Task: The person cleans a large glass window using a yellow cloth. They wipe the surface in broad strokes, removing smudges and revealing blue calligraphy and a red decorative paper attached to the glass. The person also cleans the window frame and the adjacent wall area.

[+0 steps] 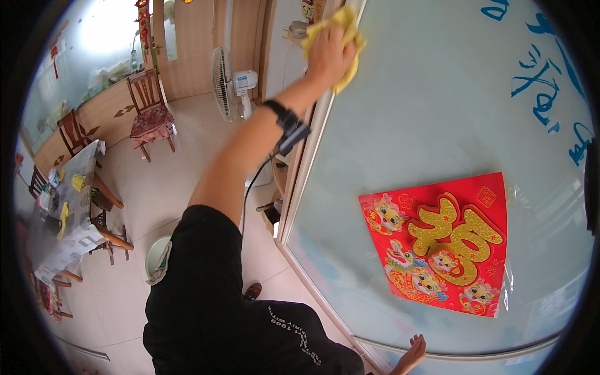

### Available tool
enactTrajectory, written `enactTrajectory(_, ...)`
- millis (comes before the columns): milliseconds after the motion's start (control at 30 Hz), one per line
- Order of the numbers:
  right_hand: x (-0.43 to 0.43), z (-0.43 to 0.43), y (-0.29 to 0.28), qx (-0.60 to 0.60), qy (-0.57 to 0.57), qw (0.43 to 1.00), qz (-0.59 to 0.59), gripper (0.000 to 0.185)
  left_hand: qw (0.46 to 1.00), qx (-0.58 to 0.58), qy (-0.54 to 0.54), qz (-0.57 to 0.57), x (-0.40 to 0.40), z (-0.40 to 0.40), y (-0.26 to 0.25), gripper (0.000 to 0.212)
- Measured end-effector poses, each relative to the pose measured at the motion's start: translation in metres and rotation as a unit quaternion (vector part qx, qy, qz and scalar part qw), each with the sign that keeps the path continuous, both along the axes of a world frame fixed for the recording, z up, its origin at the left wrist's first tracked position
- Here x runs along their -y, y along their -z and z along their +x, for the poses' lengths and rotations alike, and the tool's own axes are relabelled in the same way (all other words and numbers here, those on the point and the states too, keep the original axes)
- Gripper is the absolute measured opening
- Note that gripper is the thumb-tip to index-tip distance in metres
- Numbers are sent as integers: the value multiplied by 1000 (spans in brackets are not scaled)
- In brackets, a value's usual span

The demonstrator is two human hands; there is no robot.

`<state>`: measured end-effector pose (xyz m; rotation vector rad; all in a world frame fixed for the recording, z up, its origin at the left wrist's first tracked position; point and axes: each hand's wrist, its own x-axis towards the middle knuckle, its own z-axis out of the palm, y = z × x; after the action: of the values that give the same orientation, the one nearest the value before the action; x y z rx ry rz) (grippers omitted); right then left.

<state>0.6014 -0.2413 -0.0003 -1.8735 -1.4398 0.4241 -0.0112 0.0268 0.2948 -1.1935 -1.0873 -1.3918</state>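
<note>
My left hand [329,58] is raised to the upper left edge of a frosted glass door panel [389,126]. It grips a crumpled yellow cloth [349,28], pressed where the glass meets its pale frame [304,173]. A black band with a small device and a cable [293,133] is strapped to that wrist. Low on the right, my right hand [415,350] is beside the panel's lower rail [450,357], holding nothing visible, its fingers loosely curled and slightly apart. Above it on the glass is a red festive poster [450,243] with a raised gold character and cartoon animals.
A white standing fan [234,84] stands behind my raised arm. On the left are a cloth-covered table [77,187] with yellow cloths, and a wooden chair [150,112]. A pale green basin [158,251] sits on the tiled floor. Blue writing [539,89] marks the glass.
</note>
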Motion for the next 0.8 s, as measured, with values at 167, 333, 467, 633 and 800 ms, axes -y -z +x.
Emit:
enactTrajectory(167,-36,16,34,-76,-44,994,67,35,995,-8,3,-97,26,-6,132,24)
enactTrajectory(333,-37,-13,10,-90,-44,991,84,35,980,-1,40,-195,41,2,237,26)
enactTrajectory(467,-44,-18,14,-94,-46,990,92,35,960,-10,66,-272,56,1,290,30)
enactTrajectory(633,-46,-25,15,-100,-51,989,96,34,982,-54,89,-161,40,-3,227,26)
enactTrajectory(800,-46,-15,23,-112,-45,984,131,34,992,-85,93,18,10,-10,55,27)
